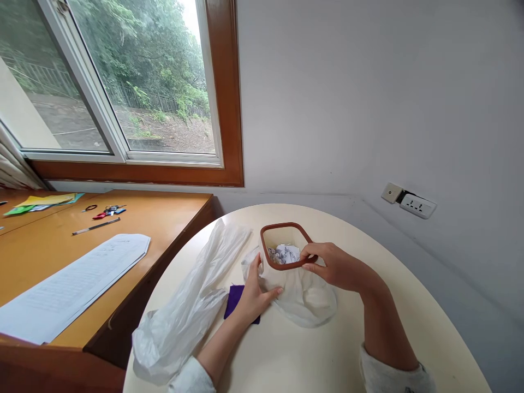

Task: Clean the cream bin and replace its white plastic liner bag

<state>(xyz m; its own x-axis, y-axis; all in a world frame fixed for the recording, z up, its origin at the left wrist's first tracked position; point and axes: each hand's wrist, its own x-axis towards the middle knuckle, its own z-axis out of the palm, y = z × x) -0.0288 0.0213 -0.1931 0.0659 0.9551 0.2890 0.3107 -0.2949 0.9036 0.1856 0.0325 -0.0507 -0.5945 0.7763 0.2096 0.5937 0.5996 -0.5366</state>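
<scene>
From where I stand, I see a small bin (286, 224) with a brown edge on the round table (319, 363), in front of the person and between the two hands. The right hand (333, 267) pinches the near right corner of this edge between thumb and fingers. The left hand (254, 300) is beside the bin, thumb spread apart from the fingers, against the thin bag (319, 303); whether it grips a fold, I cannot tell. As for progress, the crumpled paper (285, 254) is already inside the bin, while the thin bag lies loose around its outer side, not folded over the near part of the edge, so I judge this handling only partly done. The white bag (184, 311), long and wrinkled, lies to the left, untouched by the fingers, and a purple cloth (234, 300) is partly hidden under the left hand
</scene>
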